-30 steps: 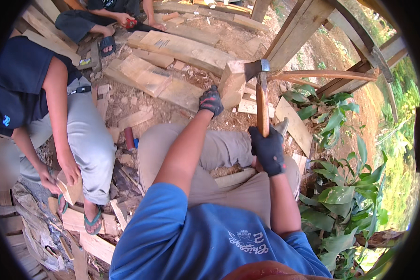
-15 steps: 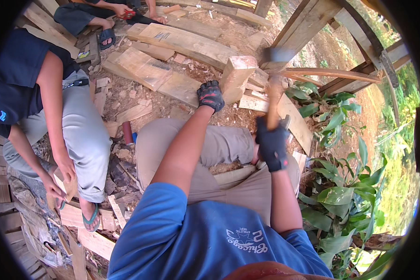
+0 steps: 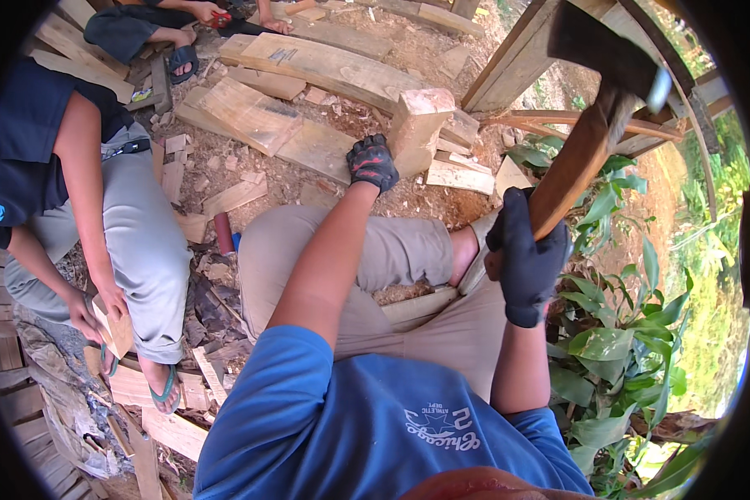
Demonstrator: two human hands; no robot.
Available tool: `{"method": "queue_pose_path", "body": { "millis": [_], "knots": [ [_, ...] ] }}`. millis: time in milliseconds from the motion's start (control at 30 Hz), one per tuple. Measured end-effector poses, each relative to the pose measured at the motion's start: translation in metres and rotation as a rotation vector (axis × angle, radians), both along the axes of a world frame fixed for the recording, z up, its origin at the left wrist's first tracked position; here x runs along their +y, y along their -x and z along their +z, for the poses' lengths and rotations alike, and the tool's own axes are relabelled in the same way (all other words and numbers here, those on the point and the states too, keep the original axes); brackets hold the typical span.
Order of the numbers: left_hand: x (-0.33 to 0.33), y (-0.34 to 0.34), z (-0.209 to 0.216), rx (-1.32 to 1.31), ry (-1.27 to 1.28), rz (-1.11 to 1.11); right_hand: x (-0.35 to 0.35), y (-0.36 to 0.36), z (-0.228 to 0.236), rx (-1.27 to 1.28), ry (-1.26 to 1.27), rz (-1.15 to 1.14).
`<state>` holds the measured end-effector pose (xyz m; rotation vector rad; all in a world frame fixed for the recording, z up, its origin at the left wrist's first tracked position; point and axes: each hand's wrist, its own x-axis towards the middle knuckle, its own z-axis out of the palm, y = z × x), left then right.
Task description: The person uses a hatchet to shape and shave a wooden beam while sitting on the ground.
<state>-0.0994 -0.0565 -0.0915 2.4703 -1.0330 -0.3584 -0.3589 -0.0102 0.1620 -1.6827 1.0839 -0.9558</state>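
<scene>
A hatchet [image 3: 577, 162] with a wooden handle and a dark metal head is raised at the upper right. My right hand [image 3: 528, 254], in a black glove, is closed round the lower end of its handle. In front of my knees a thick wood block [image 3: 420, 133] stands on end, tilted a little. My left hand [image 3: 372, 163], in a black glove with red marks, is closed against the block's left side and steadies it. The fingertips on the block are partly hidden.
Planks [image 3: 333, 71] and chips lie beyond the block. Leafy plants [image 3: 600, 350] grow close on my right, below a wooden frame [image 3: 517, 54]. At left a co-worker [image 3: 83, 192] sits holding a small wood piece [image 3: 113, 323]; another person [image 3: 146, 29] sits farther back.
My right hand has lifted the hatchet up and to the right, away from the block. My left hand and the block have hardly moved.
</scene>
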Motion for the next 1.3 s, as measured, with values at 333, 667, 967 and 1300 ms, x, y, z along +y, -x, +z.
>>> {"method": "queue_pose_path", "body": {
  "millis": [333, 667, 967, 1300],
  "knots": [
    [-0.003, 0.000, -0.002, -0.024, -0.001, -0.025, -0.029, -0.010, -0.113, 0.510, -0.091, 0.132],
    [0.050, 0.016, 0.082, 0.394, -0.133, -0.383, -0.037, 0.004, -0.130, 0.515, -0.102, 0.119],
    [0.041, 0.160, 0.161, 1.071, 0.765, -0.087, -0.037, 0.019, -0.175, 0.184, 0.072, 0.152],
    [0.054, 0.178, 0.242, 0.092, 1.045, -0.440, -0.010, 0.051, -0.034, 0.331, 0.426, 0.266]
  ]
}}
